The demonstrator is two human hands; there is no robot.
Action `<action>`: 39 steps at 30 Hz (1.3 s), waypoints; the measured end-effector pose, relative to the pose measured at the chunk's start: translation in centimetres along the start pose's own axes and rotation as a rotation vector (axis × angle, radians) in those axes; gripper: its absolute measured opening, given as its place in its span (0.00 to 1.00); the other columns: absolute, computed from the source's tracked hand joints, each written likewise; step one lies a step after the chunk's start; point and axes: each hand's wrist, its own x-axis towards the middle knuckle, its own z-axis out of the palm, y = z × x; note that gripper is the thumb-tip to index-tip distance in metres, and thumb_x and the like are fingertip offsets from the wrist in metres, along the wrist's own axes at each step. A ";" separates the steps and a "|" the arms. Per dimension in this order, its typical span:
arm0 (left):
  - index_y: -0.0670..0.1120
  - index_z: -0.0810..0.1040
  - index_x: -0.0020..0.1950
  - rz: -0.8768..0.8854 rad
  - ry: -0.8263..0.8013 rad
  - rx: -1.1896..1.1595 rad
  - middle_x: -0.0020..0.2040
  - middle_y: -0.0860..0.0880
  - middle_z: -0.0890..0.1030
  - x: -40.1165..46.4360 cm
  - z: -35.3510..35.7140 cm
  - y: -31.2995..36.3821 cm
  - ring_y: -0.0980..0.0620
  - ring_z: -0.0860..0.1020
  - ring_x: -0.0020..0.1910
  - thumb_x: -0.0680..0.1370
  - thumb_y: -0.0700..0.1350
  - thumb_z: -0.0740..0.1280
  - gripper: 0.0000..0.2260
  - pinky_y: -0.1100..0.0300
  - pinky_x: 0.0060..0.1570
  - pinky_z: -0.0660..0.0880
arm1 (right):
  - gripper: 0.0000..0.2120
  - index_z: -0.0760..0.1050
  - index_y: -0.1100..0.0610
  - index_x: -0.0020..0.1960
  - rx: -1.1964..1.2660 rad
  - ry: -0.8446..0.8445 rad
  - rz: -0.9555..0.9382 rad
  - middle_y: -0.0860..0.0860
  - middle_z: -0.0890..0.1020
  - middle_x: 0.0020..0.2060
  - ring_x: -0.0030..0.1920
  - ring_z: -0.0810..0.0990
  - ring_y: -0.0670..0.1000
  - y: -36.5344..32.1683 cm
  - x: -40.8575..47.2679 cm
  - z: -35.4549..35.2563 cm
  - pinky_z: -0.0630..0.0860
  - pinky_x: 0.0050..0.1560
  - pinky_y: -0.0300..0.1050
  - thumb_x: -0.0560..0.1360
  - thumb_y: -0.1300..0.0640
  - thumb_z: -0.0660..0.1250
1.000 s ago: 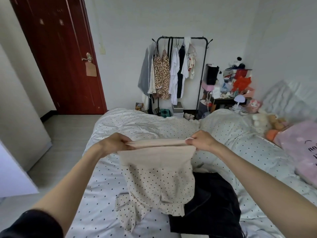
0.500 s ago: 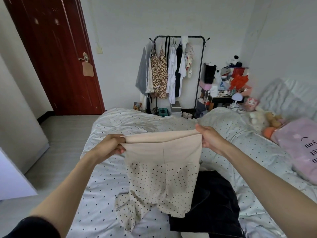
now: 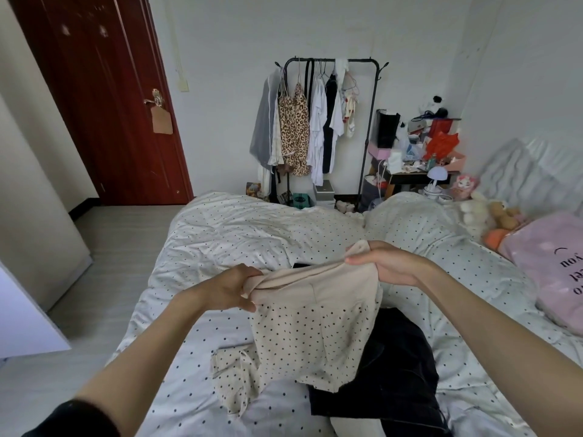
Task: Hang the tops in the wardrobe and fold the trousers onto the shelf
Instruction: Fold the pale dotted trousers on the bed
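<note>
white spotted bed [image 3: 239, 234] carries black clothing [image 3: 400, 357] under the beige dotted garment [image 3: 309, 335], held up by its band. left hand [image 3: 230, 291] and right hand [image 3: 391, 266] each pinch a corner, fingers curled tight. likely sorting step; next, carry it to the clothes rack [image 3: 328, 121]. open floor lies left.
</note>
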 end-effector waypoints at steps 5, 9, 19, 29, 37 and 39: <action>0.45 0.76 0.56 0.049 0.063 0.185 0.49 0.49 0.74 0.7 1.5 1.0 0.52 0.72 0.49 0.73 0.41 0.72 0.13 0.60 0.50 0.71 | 0.12 0.74 0.61 0.51 -0.119 0.029 0.053 0.55 0.79 0.46 0.50 0.79 0.52 0.3 -0.5 0.3 0.74 0.50 0.42 0.73 0.74 0.63; 0.44 0.75 0.36 -0.022 0.257 -0.251 0.30 0.52 0.71 0.2 1.5 1.3 0.57 0.69 0.31 0.76 0.44 0.69 0.09 0.69 0.32 0.65 | 0.09 0.76 0.63 0.53 -0.131 0.079 0.062 0.58 0.80 0.53 0.56 0.78 0.54 0.7 -1.0 0.1 0.73 0.60 0.45 0.76 0.70 0.61; 0.41 0.76 0.39 -0.273 0.394 -0.674 0.34 0.47 0.76 -0.3 -1.5 2.6 0.52 0.76 0.33 0.75 0.42 0.69 0.08 0.63 0.35 0.77 | 0.09 0.80 0.61 0.49 -0.163 0.511 -0.062 0.53 0.84 0.41 0.41 0.80 0.49 -0.7 -1.1 -0.2 0.77 0.41 0.38 0.70 0.59 0.74; 0.35 0.79 0.49 -0.392 0.083 -0.980 0.37 0.41 0.83 0.2 0.9 7.4 0.48 0.83 0.34 0.75 0.41 0.69 0.09 0.62 0.32 0.79 | 0.07 0.78 0.60 0.47 -0.049 0.376 0.000 0.56 0.84 0.39 0.34 0.83 0.48 -1.0 -0.4 7.5 0.79 0.32 0.37 0.72 0.58 0.72; 0.43 0.81 0.45 -0.257 0.179 -0.887 0.36 0.52 0.83 0.4 1.0 8.5 0.58 0.81 0.34 0.74 0.44 0.71 0.05 0.68 0.33 0.76 | 0.06 0.81 0.59 0.49 0.014 0.209 -0.148 0.56 0.85 0.46 0.46 0.84 0.51 -1.4 -1.1 9.2 0.80 0.49 0.40 0.75 0.57 0.69; 0.44 0.81 0.46 -0.245 0.209 -0.853 0.38 0.51 0.84 0.1 0.8 8.7 0.58 0.81 0.36 0.74 0.45 0.70 0.05 0.67 0.34 0.73 | 0.08 0.81 0.59 0.52 0.025 0.092 -0.191 0.55 0.84 0.50 0.53 0.82 0.51 -1.2 -1.5 9.4 0.77 0.57 0.43 0.74 0.60 0.69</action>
